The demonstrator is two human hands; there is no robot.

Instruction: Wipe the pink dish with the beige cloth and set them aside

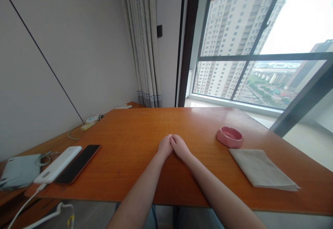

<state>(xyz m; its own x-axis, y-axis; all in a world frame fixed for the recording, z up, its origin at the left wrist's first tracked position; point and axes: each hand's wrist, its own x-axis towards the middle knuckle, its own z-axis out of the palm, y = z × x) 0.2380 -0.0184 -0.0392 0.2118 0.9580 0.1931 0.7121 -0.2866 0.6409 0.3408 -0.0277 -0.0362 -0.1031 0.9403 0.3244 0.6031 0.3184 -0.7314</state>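
Observation:
My left hand (165, 146) and my right hand (180, 147) rest together on the wooden table (130, 132), touching at the fingers. Both are closed, with the fingers curled in and no object showing in them. To the right of my right hand sits a pink faceted bowl, like an ashtray (230, 137). Just in front of it lies a folded grey cloth (262, 169). Off to the left of my left hand, a dark phone (78, 164) lies beside a white power bank (58, 164) with a white cable plugged into it.
A pale grey pouch (20, 170) lies at the far left edge. Along the left wall are a power strip (92, 119) and cords. A curtain (145, 48) hangs beyond the table, and a large window (249, 58) stands at the right.

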